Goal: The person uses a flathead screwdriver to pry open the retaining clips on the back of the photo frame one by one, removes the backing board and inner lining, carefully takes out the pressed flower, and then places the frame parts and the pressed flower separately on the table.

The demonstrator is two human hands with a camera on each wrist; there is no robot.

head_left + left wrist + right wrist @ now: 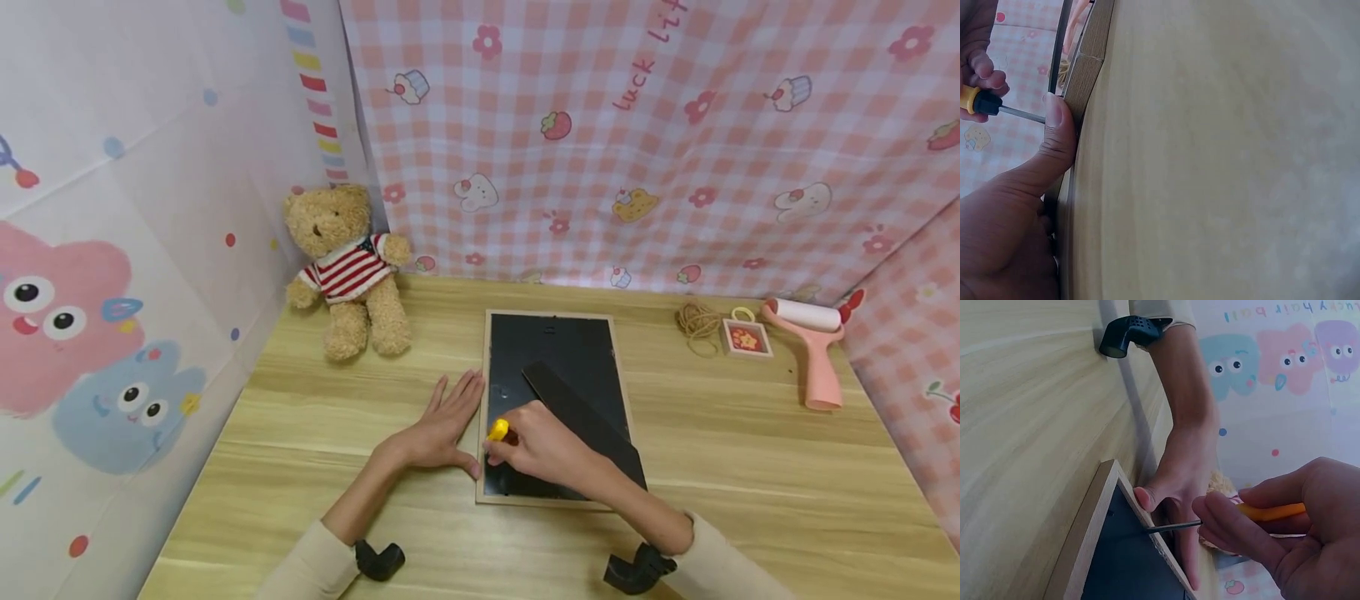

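A picture frame (555,350) lies with its black backing up and its light wooden edge showing; a black stand leg (581,408) crosses the back at a slant. My right hand (540,446) grips a screwdriver with a yellow handle (498,430) over the frame's lower left. In the right wrist view the screwdriver's metal shaft (1175,527) reaches the inner side of the wooden edge, its tip touching there. My left hand (442,429) rests against the frame's left side, fingers straight and thumb (1054,134) pressed on the wooden edge near the corner.
A teddy bear (348,267) in a striped shirt sits at the back left. At the back right lie a bundle of twine (697,321), a small square charm (747,338) and a pink lint roller (817,354). Patterned cloth (600,167) hangs behind the wooden table (337,417).
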